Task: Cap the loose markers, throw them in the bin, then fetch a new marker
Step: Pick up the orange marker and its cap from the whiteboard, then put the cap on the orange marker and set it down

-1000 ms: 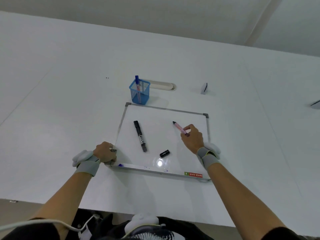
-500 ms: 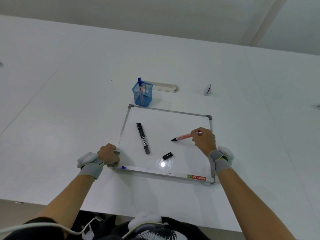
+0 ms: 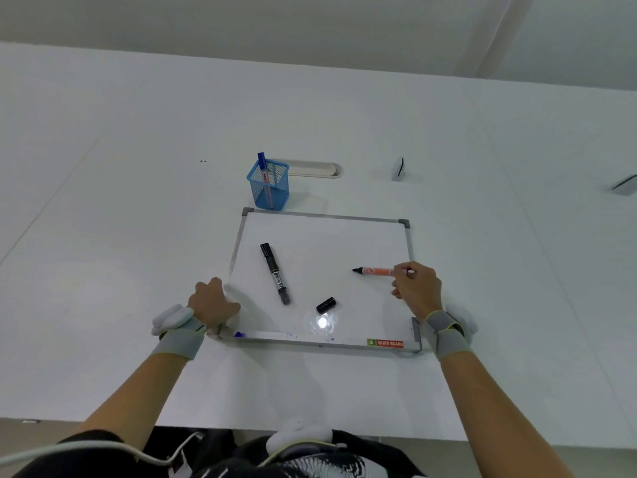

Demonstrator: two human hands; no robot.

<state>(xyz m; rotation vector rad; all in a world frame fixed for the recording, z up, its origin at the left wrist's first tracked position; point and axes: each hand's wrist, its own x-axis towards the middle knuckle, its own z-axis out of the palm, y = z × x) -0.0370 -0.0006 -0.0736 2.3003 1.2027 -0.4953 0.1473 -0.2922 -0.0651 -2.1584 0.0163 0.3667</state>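
Note:
A small whiteboard [image 3: 344, 243] lies flat on the white table. On it rests a black marker [image 3: 275, 272], uncapped at its near end, and a loose black cap [image 3: 326, 305] sits to its right. My right hand [image 3: 417, 288] pinches the rear end of an orange marker [image 3: 377, 271], held level with its black tip pointing left over the board. My left hand [image 3: 213, 301] grips the board's near left corner. A blue mesh pen holder [image 3: 269, 188] with a blue marker [image 3: 263, 169] stands behind the board.
A white oval cable slot [image 3: 317, 169] is set in the table behind the holder. A small white object [image 3: 398, 169] stands at the back right, and a grey item [image 3: 625, 184] shows at the far right edge. The table's near edge runs just below my forearms.
My right hand has swung the orange marker from pointing away to lying level with its tip to the left, and drifted right. My left hand stays on the board's corner.

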